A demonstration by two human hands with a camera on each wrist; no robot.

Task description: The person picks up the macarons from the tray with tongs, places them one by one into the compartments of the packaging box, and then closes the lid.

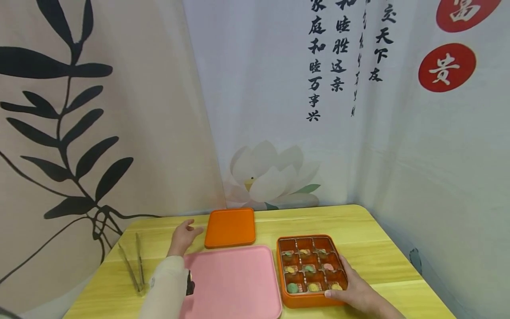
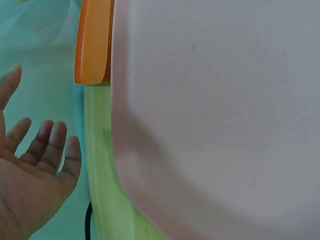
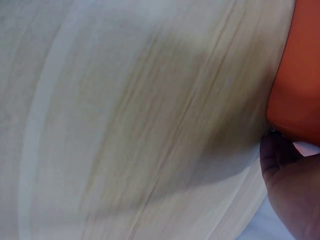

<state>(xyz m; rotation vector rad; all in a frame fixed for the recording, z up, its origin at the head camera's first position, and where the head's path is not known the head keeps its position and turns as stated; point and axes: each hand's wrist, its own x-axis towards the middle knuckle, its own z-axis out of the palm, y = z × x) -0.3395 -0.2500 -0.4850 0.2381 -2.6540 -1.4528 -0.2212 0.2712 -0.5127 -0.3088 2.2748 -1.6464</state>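
Orange plastic compartment box (image 1: 311, 301) sits gripped at its corner by the right hand (image 1: 358, 294); open-fingered left hand (image 1: 184, 237) nears a flat orange lid (image 1: 230, 227), pink tray (image 1: 233, 283) and metal tongs (image 1: 133, 263) alongside.

Matt pink plastic tray (image 1: 233, 279); glossy orange box (image 1: 303, 300); pale wood table (image 1: 370, 230).

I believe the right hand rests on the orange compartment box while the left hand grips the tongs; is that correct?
Not quite. In the head view the left hand is open beside the orange lid, and the tongs lie untouched. The right hand does rest on the compartment box.
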